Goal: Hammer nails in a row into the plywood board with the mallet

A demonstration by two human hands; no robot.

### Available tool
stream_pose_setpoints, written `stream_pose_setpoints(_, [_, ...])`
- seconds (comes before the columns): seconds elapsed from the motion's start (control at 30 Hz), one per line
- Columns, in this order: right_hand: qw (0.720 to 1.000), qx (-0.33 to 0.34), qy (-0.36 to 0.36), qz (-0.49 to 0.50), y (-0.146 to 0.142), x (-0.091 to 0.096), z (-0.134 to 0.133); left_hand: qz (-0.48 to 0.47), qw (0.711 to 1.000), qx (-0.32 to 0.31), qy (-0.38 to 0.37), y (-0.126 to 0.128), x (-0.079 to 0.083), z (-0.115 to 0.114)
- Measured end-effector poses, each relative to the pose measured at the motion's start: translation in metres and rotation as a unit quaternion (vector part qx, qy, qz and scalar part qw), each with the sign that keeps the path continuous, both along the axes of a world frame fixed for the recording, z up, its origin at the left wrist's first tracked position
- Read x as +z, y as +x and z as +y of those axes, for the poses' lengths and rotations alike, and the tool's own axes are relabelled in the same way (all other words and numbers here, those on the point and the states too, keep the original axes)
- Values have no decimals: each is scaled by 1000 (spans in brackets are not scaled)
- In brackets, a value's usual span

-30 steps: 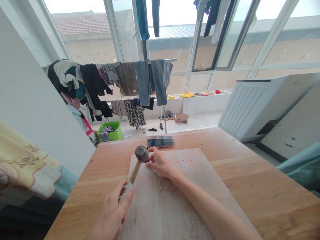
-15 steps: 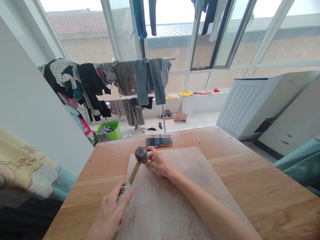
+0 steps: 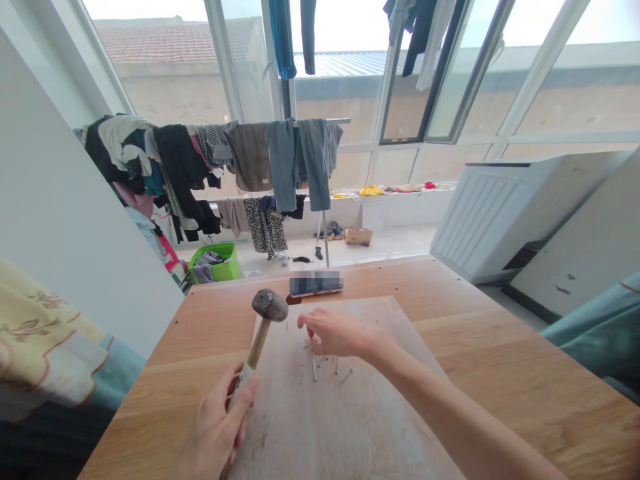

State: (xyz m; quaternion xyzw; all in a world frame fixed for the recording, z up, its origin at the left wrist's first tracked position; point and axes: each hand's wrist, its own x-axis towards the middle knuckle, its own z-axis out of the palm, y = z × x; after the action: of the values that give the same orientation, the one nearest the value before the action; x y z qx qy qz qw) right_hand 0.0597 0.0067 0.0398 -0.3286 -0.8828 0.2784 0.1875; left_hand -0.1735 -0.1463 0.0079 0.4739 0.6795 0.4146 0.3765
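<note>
My left hand (image 3: 220,413) is wrapped round the handle of a mallet (image 3: 270,305), whose dark, worn head is raised above the left side of a pale board (image 3: 350,427). Over the board's upper middle, my right hand (image 3: 335,331) has its fingers loosely bent and apart, with nothing visible held between them. Just under those fingers lies a nail (image 3: 309,345), partly hidden by the hand. Several more nails (image 3: 315,369) are on the board below the hand. A thin nail (image 3: 287,325) seems to stand upright beside the mallet head.
The board rests on a wooden table (image 3: 500,333). A dark flat object (image 3: 316,283), blurred out, sits beyond the board. Past the table are a drying rack with clothes (image 3: 250,157), a green basket (image 3: 225,267) and a white appliance (image 3: 490,213).
My right hand has drawn back from beside the mallet head, rightward and nearer, uncovering several nails. The mallet has shifted left in my left hand.
</note>
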Motion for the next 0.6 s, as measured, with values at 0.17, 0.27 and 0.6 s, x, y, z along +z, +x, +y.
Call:
stream_pose_setpoints(0.17, [999,11,11,-36,-11,-7,4,4,1000,-18,1,-1,-7,-2])
stream_pose_setpoints(0.27, [999,16,-9,-40,-10,-14,17,7,1000,-16,6,-1,-9,-3])
stream_pose_setpoints(0.6, [998,-45,-18,47,-20,-41,26,5,1000,-16,1,0,-7,-4])
